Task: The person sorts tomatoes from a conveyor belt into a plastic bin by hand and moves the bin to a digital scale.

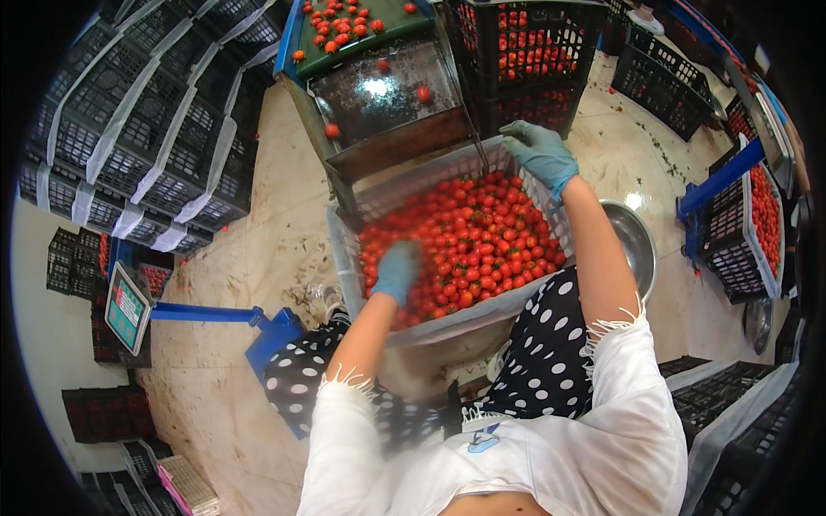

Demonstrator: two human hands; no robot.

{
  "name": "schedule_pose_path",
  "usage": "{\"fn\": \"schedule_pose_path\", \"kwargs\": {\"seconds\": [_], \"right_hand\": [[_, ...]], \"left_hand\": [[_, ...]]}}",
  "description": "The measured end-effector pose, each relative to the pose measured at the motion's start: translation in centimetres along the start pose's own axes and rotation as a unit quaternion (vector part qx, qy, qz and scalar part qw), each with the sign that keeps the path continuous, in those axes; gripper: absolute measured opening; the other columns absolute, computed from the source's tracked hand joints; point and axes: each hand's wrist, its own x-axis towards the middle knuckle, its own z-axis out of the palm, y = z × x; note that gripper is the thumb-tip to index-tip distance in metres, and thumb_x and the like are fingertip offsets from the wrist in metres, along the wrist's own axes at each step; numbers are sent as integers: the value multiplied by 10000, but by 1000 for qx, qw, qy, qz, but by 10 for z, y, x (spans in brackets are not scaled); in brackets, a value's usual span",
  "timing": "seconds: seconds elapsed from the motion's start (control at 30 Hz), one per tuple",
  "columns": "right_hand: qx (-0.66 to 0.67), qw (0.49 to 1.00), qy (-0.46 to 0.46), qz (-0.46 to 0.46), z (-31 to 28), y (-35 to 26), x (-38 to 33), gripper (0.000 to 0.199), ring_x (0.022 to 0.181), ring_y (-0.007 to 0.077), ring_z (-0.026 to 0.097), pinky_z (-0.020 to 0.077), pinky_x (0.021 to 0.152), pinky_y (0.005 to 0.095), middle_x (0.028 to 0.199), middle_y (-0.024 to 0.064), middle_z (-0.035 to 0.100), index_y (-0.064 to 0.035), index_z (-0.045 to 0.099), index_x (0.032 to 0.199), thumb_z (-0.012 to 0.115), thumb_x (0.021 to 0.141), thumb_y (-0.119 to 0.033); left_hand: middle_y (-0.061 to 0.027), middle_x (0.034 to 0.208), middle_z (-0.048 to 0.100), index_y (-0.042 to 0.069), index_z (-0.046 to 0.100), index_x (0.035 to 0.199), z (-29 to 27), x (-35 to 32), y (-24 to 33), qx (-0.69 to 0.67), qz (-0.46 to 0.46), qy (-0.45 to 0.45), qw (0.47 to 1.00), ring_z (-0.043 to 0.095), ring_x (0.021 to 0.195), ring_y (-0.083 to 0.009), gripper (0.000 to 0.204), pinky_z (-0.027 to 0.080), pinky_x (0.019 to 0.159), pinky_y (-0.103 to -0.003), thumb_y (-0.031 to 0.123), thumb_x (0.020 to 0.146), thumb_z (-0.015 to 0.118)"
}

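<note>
A pale, lined plastic crate (337, 249) stands between my knees, filled with small red tomatoes (482, 249). My left hand (397, 270), in a blue-green glove, is over the tomatoes in the crate's left part. Motion smears its fingers, and the tomatoes around it are blurred too. My gloved right hand (544, 156) is at the crate's far right corner, its fingers stretched out and partly apart near the rim. Just beyond the crate, a sloping metal chute (387, 95) has a few tomatoes on it, below a green belt (391, 26) carrying several more.
Black crates of tomatoes (533, 52) are stacked at the far right of the chute. A metal bowl (637, 249) lies beside the crate. Left are stacked black crates (146, 112) and a blue scale with a display (129, 310). Another scale holds a full crate (744, 224) at right.
</note>
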Motion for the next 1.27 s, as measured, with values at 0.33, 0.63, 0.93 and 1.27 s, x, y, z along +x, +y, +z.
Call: {"fn": "schedule_pose_path", "kwargs": {"seconds": [0.33, 0.63, 0.93, 1.27], "right_hand": [[7, 1000, -13, -13, 8, 0, 2, 274, 763, 273, 646, 495, 712, 344, 834, 166, 649, -56, 614, 1031, 541, 828, -225], [-31, 999, -11, -21, 11, -9, 3, 289, 829, 321, 626, 492, 753, 364, 876, 175, 643, -60, 618, 1020, 543, 817, -251], [-37, 999, -7, -36, 14, -12, 0, 291, 843, 344, 614, 489, 765, 385, 895, 182, 638, -75, 626, 1001, 540, 812, -278], [-28, 999, -20, -26, 16, -3, 3, 335, 858, 350, 611, 483, 790, 389, 888, 177, 642, -72, 620, 1025, 562, 800, -315]], "left_hand": [[-164, 784, 649, 62, 672, 776, 26, 12, -8, 161, -39, 42, 985, 633, 723, -340, 197, 518, 673, -434, 185, 775, 517], [-166, 1037, 607, 58, 608, 1061, 30, -21, 14, -73, 62, -15, 995, 584, 946, -324, 326, 471, 820, -397, 154, 750, 585], [-123, 861, 631, 43, 602, 952, 57, -26, 6, -151, -40, -31, 987, 621, 705, -222, 232, 496, 623, -327, 84, 725, 583], [-42, 816, 610, 88, 565, 1062, 70, -10, -4, -298, -147, -96, 938, 544, 533, -147, 283, 469, 497, -299, 128, 782, 558]]}}
